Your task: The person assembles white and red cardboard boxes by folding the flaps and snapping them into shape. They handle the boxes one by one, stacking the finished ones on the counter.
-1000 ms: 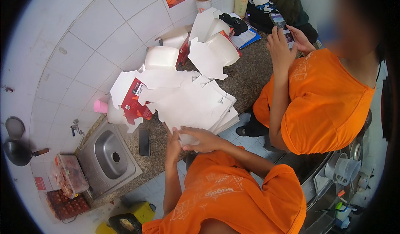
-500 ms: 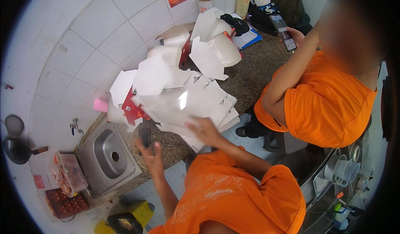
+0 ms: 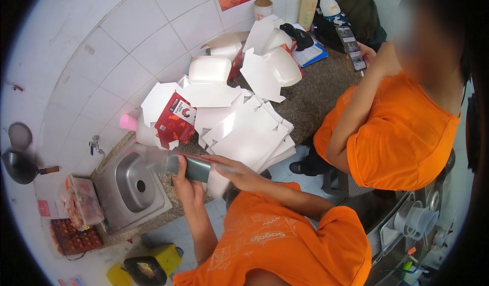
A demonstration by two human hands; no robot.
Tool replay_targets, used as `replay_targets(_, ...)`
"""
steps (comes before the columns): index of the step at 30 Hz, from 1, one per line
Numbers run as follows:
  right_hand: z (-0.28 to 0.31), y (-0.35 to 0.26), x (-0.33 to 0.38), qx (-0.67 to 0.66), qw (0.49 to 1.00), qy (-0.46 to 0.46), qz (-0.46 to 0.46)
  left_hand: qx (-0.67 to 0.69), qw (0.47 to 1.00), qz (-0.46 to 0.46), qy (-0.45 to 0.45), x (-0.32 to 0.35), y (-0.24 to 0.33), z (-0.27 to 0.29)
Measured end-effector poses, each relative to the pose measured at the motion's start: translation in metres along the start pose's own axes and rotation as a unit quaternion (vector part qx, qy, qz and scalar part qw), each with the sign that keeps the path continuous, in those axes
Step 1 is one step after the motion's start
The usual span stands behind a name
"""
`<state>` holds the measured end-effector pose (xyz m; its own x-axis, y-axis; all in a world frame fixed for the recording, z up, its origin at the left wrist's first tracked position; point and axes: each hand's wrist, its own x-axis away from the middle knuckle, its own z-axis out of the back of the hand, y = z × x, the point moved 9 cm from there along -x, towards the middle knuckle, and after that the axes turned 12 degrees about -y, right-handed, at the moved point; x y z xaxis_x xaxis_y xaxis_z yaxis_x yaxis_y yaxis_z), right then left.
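Over the counter's near edge, between sink and stack, I hold a cardboard food-box sheet (image 3: 197, 169) in both hands. Its ends are white and blurred by motion; the middle shows a dark green panel with a thin red edge. My left hand (image 3: 187, 184) grips it from below, thumb up along the panel. At its other end my right hand (image 3: 235, 174) holds it, fingers partly hidden in blur. Just beyond lies a stack of flat white box sheets (image 3: 249, 138). A red-and-white box (image 3: 175, 118) stands left of the stack, with open white boxes (image 3: 210, 71) behind.
A steel sink (image 3: 133, 181) is set in the counter at left, near a pink cup (image 3: 128, 122). To the right, a co-worker in an orange shirt (image 3: 402, 138) holds a phone (image 3: 351, 47). A yellow bin (image 3: 165, 259) stands below the counter.
My right hand has come off the stack. Both hands now hold a box sheet in front of it, and my left hand has gone from spread to gripping. The view has shifted slightly.
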<state>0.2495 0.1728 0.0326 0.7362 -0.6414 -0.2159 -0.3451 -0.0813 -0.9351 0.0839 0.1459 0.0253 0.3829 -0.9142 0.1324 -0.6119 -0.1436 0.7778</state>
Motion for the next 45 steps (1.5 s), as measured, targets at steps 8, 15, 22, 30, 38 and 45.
replay_targets(8, 0.002, -0.078, 0.018, 0.472, 0.846, 0.088, 0.233, -0.036, 0.996, -0.072, -0.031, 0.005, 0.008, -0.049)
replay_targets(15, 0.021, -0.108, 0.001, 0.497, 0.812, 0.062, 0.3, -0.131, 0.976, -0.142, -0.103, 0.012, 0.011, -0.074)
replay_targets(22, 0.031, -0.101, -0.01, 0.382, 0.892, 0.112, 0.215, -0.093, 0.985, -0.118, -0.09, 0.008, 0.003, -0.081)
replay_targets(30, 0.031, -0.081, 0.002, 0.437, 0.881, 0.045, 0.177, -0.086, 0.993, -0.018, -0.075, 0.002, -0.016, -0.074)
replay_targets(38, 0.059, -0.077, 0.011, 0.266, 0.929, 0.21, 0.146, -0.286, 0.944, -0.116, -0.12, 0.013, -0.021, -0.102)
replay_targets(45, 0.081, -0.066, 0.031, 0.272, 0.922, 0.262, 0.083, -0.362, 0.903, 0.064, -0.224, 0.038, -0.037, -0.077)
